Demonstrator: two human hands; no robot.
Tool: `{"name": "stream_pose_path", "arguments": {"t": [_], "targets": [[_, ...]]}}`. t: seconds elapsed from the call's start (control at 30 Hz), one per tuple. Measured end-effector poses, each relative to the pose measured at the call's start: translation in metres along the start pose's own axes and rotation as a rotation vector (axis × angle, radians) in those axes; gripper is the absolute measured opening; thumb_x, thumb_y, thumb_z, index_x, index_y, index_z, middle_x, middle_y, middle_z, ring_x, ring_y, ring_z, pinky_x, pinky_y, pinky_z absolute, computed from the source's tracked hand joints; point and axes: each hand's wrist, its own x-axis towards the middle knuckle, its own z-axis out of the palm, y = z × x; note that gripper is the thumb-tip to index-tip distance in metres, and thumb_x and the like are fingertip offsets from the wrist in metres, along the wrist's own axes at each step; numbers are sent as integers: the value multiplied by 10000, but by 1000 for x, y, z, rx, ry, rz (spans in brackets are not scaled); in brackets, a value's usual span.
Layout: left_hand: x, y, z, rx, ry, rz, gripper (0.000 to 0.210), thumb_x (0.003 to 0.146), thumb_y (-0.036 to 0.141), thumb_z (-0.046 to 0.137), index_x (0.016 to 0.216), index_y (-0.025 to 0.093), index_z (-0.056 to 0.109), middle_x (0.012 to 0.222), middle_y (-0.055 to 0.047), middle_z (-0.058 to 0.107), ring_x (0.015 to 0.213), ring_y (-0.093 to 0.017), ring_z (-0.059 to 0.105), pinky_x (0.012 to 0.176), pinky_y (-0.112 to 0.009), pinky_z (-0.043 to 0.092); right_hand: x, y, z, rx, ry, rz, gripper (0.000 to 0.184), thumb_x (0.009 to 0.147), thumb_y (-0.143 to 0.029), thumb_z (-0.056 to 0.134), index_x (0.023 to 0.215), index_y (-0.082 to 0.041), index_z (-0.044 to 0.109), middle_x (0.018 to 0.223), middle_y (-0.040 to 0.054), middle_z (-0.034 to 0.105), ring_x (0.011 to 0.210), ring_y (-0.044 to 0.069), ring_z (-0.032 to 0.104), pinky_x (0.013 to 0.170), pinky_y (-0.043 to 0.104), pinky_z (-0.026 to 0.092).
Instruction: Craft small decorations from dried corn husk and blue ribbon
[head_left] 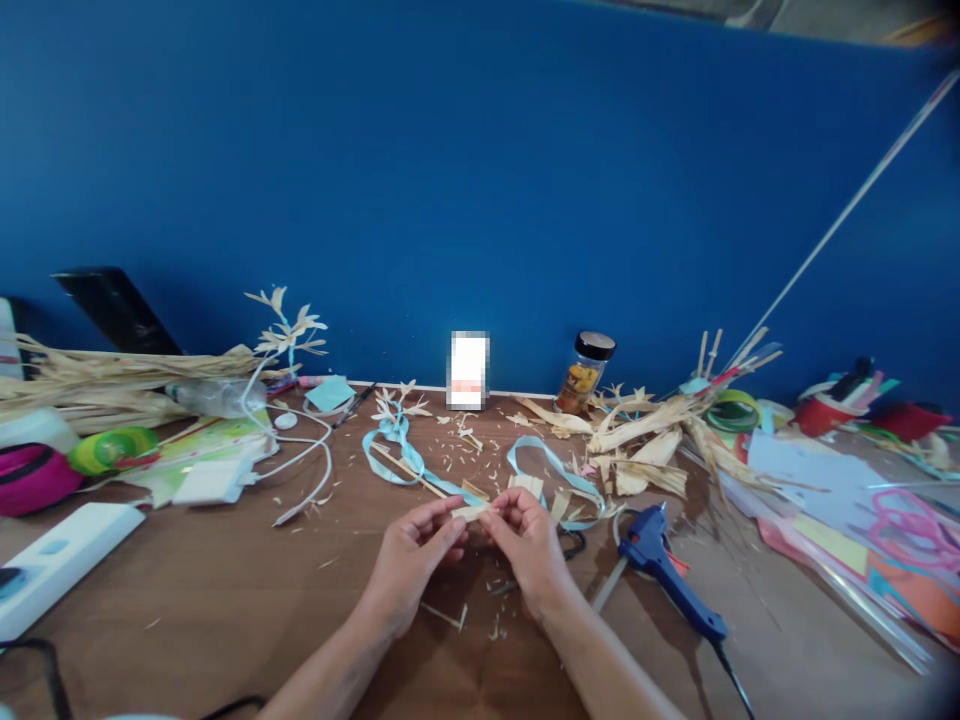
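Between my two hands is a short, pale strip of dried husk (470,513). My left hand (420,545) pinches its left end with thumb and fingers. At the right end, my right hand (525,540) grips it between thumb and forefinger. Just beyond my fingers lies a thin stick (405,468) beside a looped light-blue ribbon (382,450). A husk flower (401,402) rests by that ribbon. Behind my right hand lie another blue ribbon (551,455) and small cut husk pieces (527,486).
A blue hot glue gun (660,565) lies to the right, its cord running toward the front. Behind it are a heap of dried husks (637,455) and a black-lidded jar (585,372). A white power strip (64,565) and charger (215,480) sit left. A blue partition (450,180) closes the back.
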Motion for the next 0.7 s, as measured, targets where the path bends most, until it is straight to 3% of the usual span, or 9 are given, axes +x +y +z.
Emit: {"name": "stream_pose_path", "arguments": {"t": [0.2, 0.37, 0.5, 0.7], "targets": [[2, -4, -1, -32, 39, -10, 286, 614, 306, 725, 832, 127, 678, 657, -20, 670, 582, -100, 591, 584, -204, 502, -2, -3, 2, 4, -28, -11, 270, 696, -301, 657, 812, -210, 431, 581, -49, 589, 543, 124, 564, 535, 221, 413], [3, -2, 0, -37, 16, -17, 351, 650, 318, 697, 943, 130, 650, 684, -23, 668, 591, -99, 587, 589, -208, 498, -2, -3, 1, -5, -61, -10, 264, 729, -281, 630, 882, -207, 428, 648, -28, 625, 594, 130, 581, 586, 237, 430], [1, 0, 0, -17, -24, 36, 453, 643, 294, 705, 1066, 170, 600, 842, -39, 679, 702, -124, 604, 617, -212, 490, -1, -1, 0, -21, -84, -16, 250, 741, -259, 617, 894, -202, 428, 641, -29, 620, 559, 118, 559, 551, 222, 409], [1, -3, -1, 46, 20, 56, 376, 615, 284, 722, 966, 167, 658, 708, 1, 668, 583, -86, 552, 601, -187, 455, -3, 1, 1, -94, -94, -42, 250, 740, -259, 614, 929, -193, 465, 665, -23, 618, 576, 120, 555, 558, 225, 411]]}}
